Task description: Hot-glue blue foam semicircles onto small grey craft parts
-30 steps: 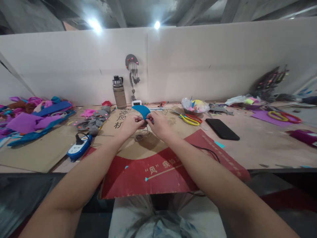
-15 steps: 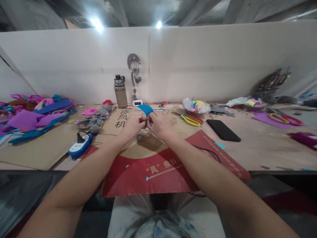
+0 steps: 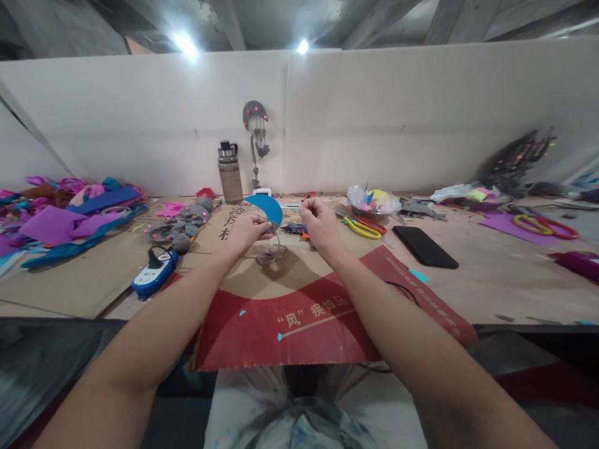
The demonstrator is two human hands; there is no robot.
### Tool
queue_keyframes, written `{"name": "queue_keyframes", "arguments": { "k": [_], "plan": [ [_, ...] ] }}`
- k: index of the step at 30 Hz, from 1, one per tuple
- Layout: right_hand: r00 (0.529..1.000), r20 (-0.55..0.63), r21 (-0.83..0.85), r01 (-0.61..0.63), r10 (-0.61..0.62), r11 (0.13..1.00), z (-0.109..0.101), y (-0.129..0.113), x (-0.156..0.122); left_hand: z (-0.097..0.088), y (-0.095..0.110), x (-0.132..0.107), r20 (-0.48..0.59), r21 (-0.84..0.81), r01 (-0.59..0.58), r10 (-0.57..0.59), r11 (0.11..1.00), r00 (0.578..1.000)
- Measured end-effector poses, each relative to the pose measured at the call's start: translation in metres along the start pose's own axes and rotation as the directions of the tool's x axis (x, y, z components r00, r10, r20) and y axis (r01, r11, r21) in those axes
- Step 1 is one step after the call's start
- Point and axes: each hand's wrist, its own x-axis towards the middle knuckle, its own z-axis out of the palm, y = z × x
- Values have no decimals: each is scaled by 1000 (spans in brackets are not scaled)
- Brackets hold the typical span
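My left hand [image 3: 251, 232] pinches a blue felt crescent [image 3: 266, 208] by its lower end, with the curved piece standing up above my fingers. A thin grey cord [image 3: 267, 256] hangs and coils beneath it, over the brown part of the cardboard. To the right, apart from the crescent, my right hand [image 3: 318, 223] is raised with thumb and forefinger pressed together. Whatever it may hold is too small to make out. Small dark and orange items [image 3: 297, 230] lie between the two hands.
A red-and-brown cardboard sheet [image 3: 281, 346] covers the table in front of me. Yellow-handled scissors [image 3: 362, 229], a black phone [image 3: 425, 247] and a bowl [image 3: 374, 202] are to the right. Leftward are a blue power strip [image 3: 154, 274], felt scraps [image 3: 47, 227] and a bottle [image 3: 230, 174].
My hands, together at the crescent before, have parted. The right hand has moved right, away from it; the left has shifted slightly left with the crescent, now more fully visible.
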Motion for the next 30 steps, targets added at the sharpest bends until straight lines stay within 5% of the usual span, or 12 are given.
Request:
{"name": "queue_keyframes", "arguments": {
  "k": [6, 16, 30],
  "plan": [
    [908, 409, 386, -262, 91, 884, 10, -4, -7, -13, -7, 8, -32, -153, -32, 27, 988, 999],
    [858, 480, 457, -424, 185, 782, 18, -4, -16, -15, -12, 14, -54, -193, -64, 54, 979, 997],
    [762, 637, 496, -523, 118, 693, 14, -4, -16, -15, -11, 14, -58, -175, -62, 53, 983, 997]
  ]
}}
